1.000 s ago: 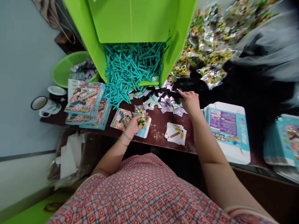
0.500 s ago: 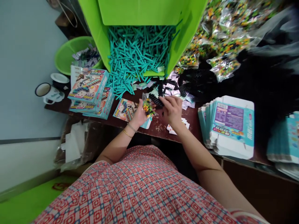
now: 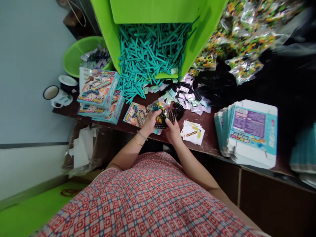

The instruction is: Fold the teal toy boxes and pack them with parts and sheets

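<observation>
My left hand [image 3: 149, 123] is closed on a small clear bag of colourful beads [image 3: 163, 113], its thumb over the bag. Against that bag, my right hand [image 3: 173, 131] pinches a black pegboard [image 3: 161, 125] with its thumb on top. Another black grid piece [image 3: 179, 110] lies just beyond the right fingers. Partly under the left hand is a printed box [image 3: 134, 114], flat on the table. White printed cards [image 3: 194, 133] lie to the right of my right hand. Past the hands are small sachets [image 3: 191, 98] in a loose heap.
A green bin [image 3: 202, 39] of teal sticks [image 3: 150, 52] stands ahead. Finished-looking boxes [image 3: 98, 87], a mug [image 3: 55, 96] and a green basket [image 3: 74, 56] are at left. Flat cartons [image 3: 249, 131] stack at right, with bead bags [image 3: 244, 69] behind.
My right hand has come back from the black boards toward my left hand, bringing a black pegboard against the bead bag. The cards on the right are now uncovered.
</observation>
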{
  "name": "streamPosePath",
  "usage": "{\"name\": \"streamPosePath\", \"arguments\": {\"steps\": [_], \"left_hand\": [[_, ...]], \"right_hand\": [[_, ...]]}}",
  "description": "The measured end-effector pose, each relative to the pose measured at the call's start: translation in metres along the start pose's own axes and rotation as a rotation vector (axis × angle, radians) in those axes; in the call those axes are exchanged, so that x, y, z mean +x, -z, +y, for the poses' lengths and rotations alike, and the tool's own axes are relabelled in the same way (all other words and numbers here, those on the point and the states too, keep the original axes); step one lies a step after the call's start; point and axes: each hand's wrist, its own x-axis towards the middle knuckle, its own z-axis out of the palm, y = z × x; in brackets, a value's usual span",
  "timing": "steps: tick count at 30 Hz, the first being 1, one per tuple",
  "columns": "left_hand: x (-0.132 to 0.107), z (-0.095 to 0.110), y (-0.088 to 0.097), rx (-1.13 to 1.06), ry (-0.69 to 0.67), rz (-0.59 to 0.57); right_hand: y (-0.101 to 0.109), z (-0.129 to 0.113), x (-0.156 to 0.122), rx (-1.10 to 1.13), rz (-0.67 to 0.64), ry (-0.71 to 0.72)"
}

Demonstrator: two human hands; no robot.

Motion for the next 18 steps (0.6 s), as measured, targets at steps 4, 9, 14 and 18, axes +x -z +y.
{"name": "streamPosePath", "arguments": {"steps": [4, 9, 14, 18], "left_hand": [[-0.008, -0.004, 0.015, 0.408, -0.136, -0.072], [-0.041, -0.017, 0.044, 0.986, -0.215, -0.285], [-0.059, 0.021, 0.046, 0.756, -0.274, -0.081], [-0.052, 0.092, 0.051, 0.688, -0.443, 0.099]], "right_hand": [[0.007, 0.001, 0.011, 0.255, 0.018, -0.302], [0.062, -0.016, 0.050, 0.110, 0.061, -0.230], [0.101, -0.085, 0.063, -0.257, -0.104, 0.169], [0.070, -0.183, 0.043, -0.726, -0.444, 0.570]]}}
